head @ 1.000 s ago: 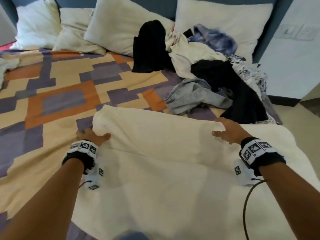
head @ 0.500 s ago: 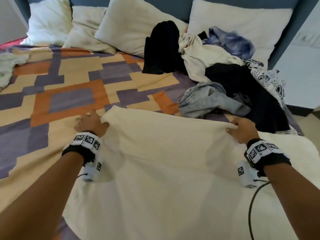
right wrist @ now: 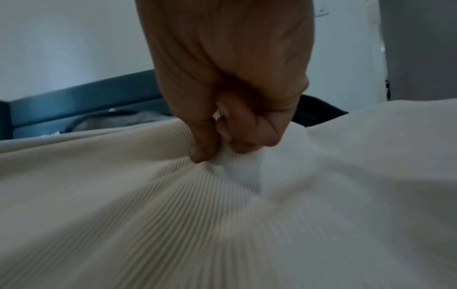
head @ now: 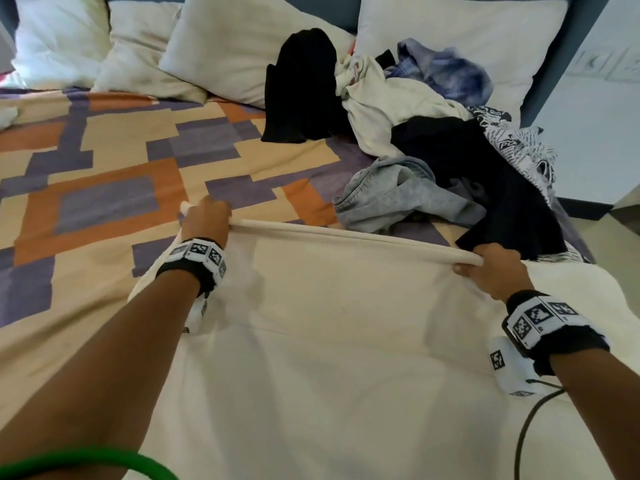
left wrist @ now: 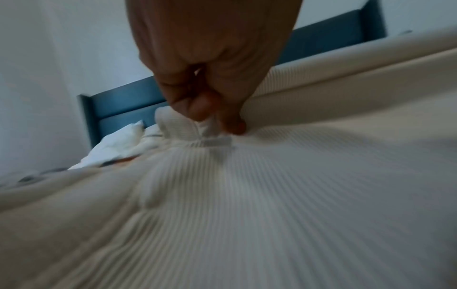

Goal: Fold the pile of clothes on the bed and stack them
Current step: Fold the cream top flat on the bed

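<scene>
Both grips pinched on cream cloth [head: 346, 341]: left hand [head: 206, 220], right hand [head: 495, 271]. Held edge taut between hands, running left-right. Remaining cloth spread toward body; unfolded pile [head: 433, 133] beyond.

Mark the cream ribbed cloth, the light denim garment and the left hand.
cream ribbed cloth [head: 346, 341], head view, flat middle.
light denim garment [head: 398, 199], head view, crumpled middle.
left hand [head: 206, 221], head view, back of hand.

Nothing is reading clearly from here. The black-and-white printed garment [head: 512, 147] in the heap is showing what may be letters, too small to make out. The white wristbands [head: 199, 252] are carrying only square black-and-white marker patterns, no words.
</scene>
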{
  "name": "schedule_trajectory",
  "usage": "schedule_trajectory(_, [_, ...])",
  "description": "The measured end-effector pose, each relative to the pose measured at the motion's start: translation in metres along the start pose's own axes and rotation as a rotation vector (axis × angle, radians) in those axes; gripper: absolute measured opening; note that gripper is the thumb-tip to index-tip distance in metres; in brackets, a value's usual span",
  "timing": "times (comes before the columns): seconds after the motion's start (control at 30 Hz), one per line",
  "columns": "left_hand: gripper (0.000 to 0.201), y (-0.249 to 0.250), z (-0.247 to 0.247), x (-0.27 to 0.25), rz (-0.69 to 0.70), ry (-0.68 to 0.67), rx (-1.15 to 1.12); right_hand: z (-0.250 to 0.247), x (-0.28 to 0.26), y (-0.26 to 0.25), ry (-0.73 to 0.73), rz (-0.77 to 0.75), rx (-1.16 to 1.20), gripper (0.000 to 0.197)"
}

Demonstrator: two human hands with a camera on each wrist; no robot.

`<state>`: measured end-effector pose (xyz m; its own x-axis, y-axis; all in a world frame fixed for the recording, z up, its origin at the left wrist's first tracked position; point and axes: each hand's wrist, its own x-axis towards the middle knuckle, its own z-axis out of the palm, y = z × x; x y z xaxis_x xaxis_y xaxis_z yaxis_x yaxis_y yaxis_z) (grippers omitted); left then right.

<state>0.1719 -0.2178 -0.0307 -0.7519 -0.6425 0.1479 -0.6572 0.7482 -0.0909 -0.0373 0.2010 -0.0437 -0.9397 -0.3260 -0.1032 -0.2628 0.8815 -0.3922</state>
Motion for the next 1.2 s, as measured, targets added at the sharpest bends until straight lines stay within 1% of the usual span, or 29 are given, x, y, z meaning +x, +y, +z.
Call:
schedule_trajectory(0.1, [0.021,-0.025,-0.023,0.000,-0.172,0.133,-0.284,-0.030,-0.014,-0.002,0.165,0.003,0.103,0.020])
schedule_trajectory(0.17, [0.021,-0.034,-0.047,-0.004,-0.226,0.186,-0.414,-0.056,-0.029,-0.007,0.256,-0.005,0.176,0.014])
schedule_trajectory(0.23, [0.022,-0.037,-0.070,-0.012,-0.199,0.239,-0.509,-0.080,-0.050,-0.011,0.365,-0.034,0.176,0.015])
schedule_trajectory(0.33, [0.025,-0.041,-0.097,-0.038,-0.144,0.370,-0.657,-0.103,-0.097,-0.011,0.531,-0.107,0.231,0.023])
schedule_trajectory(0.4, [0.027,-0.049,-0.103,-0.067,-0.141,0.455,-0.671,-0.105,-0.139,-0.002,0.608,-0.142,0.238,0.023])
schedule_trajectory(0.43, [0.029,-0.054,-0.102,-0.081,-0.155,0.472,-0.654,-0.101,-0.159,0.005,0.631,-0.159,0.243,0.023])
schedule_trajectory(0.47, [0.031,-0.059,-0.099,-0.100,-0.176,0.459,-0.634,-0.095,-0.184,0.012,0.636,-0.175,0.265,0.024])
schedule_trajectory(0.57, [0.029,-0.072,-0.089,-0.160,-0.220,0.351,-0.600,-0.065,-0.252,0.035,0.589,-0.199,0.297,0.025])
schedule_trajectory(0.63, [0.035,-0.082,-0.087,-0.206,-0.288,0.288,-0.669,-0.046,-0.293,0.052,0.558,-0.225,0.328,0.020])
schedule_trajectory(0.67, [0.038,-0.090,-0.080,-0.225,-0.333,0.268,-0.732,-0.039,-0.309,0.058,0.553,-0.237,0.354,0.019])
schedule_trajectory(0.73, [0.037,-0.098,-0.076,-0.265,-0.394,0.229,-0.888,-0.028,-0.341,0.073,0.525,-0.254,0.387,0.019])
schedule_trajectory(0.8, [0.035,-0.101,-0.067,-0.296,-0.435,0.123,-1.027,-0.015,-0.367,0.087,0.465,-0.256,0.335,0.021])
schedule_trajectory(0.83, [0.036,-0.102,-0.063,-0.309,-0.492,0.053,-1.078,-0.008,-0.376,0.091,0.404,-0.242,0.298,0.021])
schedule_trajectory(0.87, [0.037,-0.103,-0.059,-0.322,-0.519,-0.026,-1.161,-0.002,-0.387,0.096,0.336,-0.219,0.285,0.021])
schedule_trajectory(0.93, [0.030,-0.108,-0.046,-0.338,-0.565,-0.126,-1.272,0.009,-0.398,0.102,0.254,-0.187,0.286,0.020])
schedule_trajectory(0.97, [0.028,-0.105,-0.046,-0.344,-0.596,-0.150,-1.254,0.010,-0.402,0.103,0.246,-0.177,0.288,0.020])
schedule_trajectory(1.0, [0.029,-0.102,-0.043,-0.348,-0.635,-0.154,-1.235,0.012,-0.404,0.104,0.250,-0.185,0.275,0.020])
schedule_trajectory(1.07, [0.041,-0.092,-0.049,-0.352,-0.739,-0.085,-1.267,0.014,-0.404,0.105,0.245,-0.203,0.247,0.022])
schedule_trajectory(1.1, [0.046,-0.089,-0.050,-0.353,-0.780,-0.073,-1.312,0.014,-0.403,0.104,0.212,-0.182,0.253,0.023])
schedule_trajectory(1.13, [0.048,-0.088,-0.049,-0.353,-0.820,-0.081,-1.393,0.015,-0.403,0.103,0.170,-0.151,0.264,0.023])
schedule_trajectory(1.17, [0.045,-0.088,-0.046,-0.353,-0.865,-0.121,-1.463,0.015,-0.403,0.103,0.131,-0.125,0.273,0.023])
schedule_trajectory(1.2, [0.044,-0.087,-0.044,-0.352,-0.933,-0.125,-1.540,0.015,-0.402,0.102,0.108,-0.109,0.281,0.023])
